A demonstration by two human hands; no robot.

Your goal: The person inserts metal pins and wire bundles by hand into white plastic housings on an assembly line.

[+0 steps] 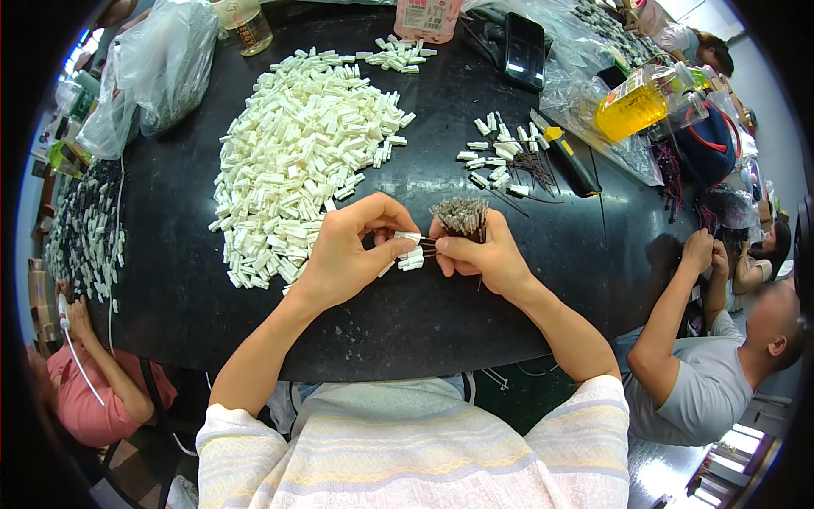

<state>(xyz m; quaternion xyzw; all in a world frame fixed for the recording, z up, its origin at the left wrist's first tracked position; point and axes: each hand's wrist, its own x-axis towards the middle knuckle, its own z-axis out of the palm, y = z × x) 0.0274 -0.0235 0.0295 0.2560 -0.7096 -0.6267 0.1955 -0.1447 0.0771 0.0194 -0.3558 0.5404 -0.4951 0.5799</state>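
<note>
Between the thumb and forefinger of my left hand (349,250) is a small white plastic connector housing (407,236). My right hand (493,254) grips a bundle of thin dark wires (460,219), whose light, crimped-looking ends fan out above the fingers. One or more of those wires reach from the right fingertips to the connector housing; whether they are seated inside it I cannot tell. Just below my left fingertips, a few more white housings (411,258) show, partly hidden. A large heap of loose white housings (297,144) spreads on the black table (407,331) beyond my left hand.
Housings with wires (500,157) lie beside a yellow-black utility knife (570,161). Farther back are a phone (524,51), a pink-labelled container (426,19), a yellow liquid bottle (632,106) and a plastic bag (165,64). Co-workers sit at left (102,382) and right (704,373).
</note>
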